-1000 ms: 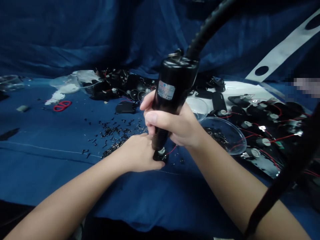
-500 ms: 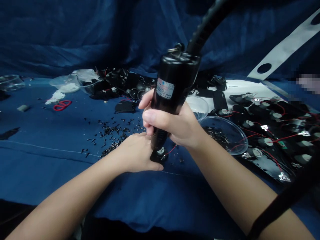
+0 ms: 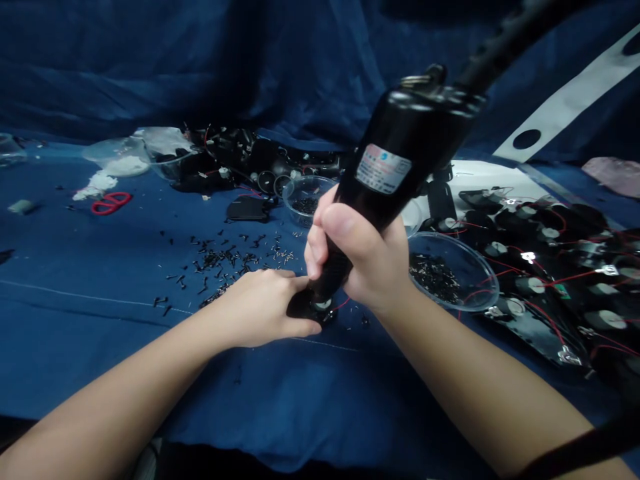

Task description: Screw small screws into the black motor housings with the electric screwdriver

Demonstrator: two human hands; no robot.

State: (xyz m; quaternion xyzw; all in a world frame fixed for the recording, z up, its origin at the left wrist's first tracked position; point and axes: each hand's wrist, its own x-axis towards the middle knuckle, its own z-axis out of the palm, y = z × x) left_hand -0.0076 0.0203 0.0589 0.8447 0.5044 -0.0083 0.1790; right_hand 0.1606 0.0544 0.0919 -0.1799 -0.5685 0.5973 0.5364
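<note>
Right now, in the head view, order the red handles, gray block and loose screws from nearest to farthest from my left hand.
1. Loose screws, scattered just beyond your left hand.
2. Red handles, farther left.
3. Gray block, at far left.

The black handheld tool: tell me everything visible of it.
The black handheld tool is a glossy, plastic-looking cylinder narrowing to a dark lower end. A pale printed label sits on its side; a metallic ring and a thick black cord are at the top. It leans, top to the picture's right, gripped by the right hand. Its lower end is beside the left hand, the tip hidden.
</note>
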